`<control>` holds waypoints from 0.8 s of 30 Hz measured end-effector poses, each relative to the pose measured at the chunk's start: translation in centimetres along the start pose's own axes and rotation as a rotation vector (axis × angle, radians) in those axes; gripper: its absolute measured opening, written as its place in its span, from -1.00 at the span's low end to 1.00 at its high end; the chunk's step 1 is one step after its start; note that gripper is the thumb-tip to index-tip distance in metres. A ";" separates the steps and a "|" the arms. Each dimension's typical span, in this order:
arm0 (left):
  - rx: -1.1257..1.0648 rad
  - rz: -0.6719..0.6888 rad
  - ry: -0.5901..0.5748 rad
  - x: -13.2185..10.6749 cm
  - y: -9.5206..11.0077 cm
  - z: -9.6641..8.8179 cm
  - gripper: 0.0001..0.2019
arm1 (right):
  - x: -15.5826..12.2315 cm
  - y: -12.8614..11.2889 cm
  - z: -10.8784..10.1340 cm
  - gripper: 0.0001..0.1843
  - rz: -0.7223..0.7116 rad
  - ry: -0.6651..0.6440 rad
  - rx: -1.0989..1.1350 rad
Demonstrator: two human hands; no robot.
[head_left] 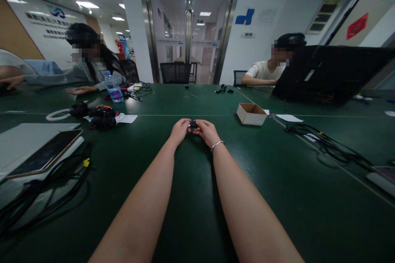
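My left hand (180, 130) and my right hand (206, 130) meet at the middle of the dark green table (197, 181). Both have their fingers curled round a small black part (193, 124) held between them, just above the tabletop. The part is mostly hidden by my fingers. A thin bracelet (217, 144) sits on my right wrist. Both forearms stretch out from the near edge.
A small open cardboard box (251, 114) stands to the right, with white paper beside it. Black cables (327, 144) lie at the right, more at the near left by a phone (46, 154). A water bottle (113, 86) and black gear (95, 116) sit left. Two people sit at the far side, one behind a laptop (327, 74).
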State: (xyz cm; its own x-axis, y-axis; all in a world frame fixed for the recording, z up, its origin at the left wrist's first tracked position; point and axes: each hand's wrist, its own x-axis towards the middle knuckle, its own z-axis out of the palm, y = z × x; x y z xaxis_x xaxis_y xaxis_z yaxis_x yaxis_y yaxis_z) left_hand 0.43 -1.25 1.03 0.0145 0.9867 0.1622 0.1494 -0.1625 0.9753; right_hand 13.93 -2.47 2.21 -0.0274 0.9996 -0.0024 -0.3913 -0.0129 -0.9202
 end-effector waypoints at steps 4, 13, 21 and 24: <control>0.002 -0.008 -0.008 0.0 0.1 0.0 -0.68 | 0.0 0.0 0.0 -0.98 0.003 0.003 -0.007; -0.003 0.019 -0.007 0.1 -0.3 -0.1 -0.70 | -0.2 -0.1 0.1 -0.92 0.007 0.009 -0.011; 0.005 -0.004 -0.001 0.0 0.1 -0.1 -0.69 | 0.0 0.0 0.0 -0.93 0.007 -0.006 -0.022; 0.026 0.004 0.000 0.0 0.0 -0.1 -0.69 | 0.1 0.1 -0.1 -0.93 0.003 -0.001 -0.028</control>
State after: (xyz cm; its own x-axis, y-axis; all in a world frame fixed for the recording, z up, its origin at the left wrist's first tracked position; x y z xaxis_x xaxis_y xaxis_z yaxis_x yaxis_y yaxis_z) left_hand 0.33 -1.24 1.06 0.0152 0.9860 0.1663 0.1754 -0.1664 0.9703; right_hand 13.95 -2.34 2.10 -0.0293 0.9996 -0.0051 -0.3657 -0.0155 -0.9306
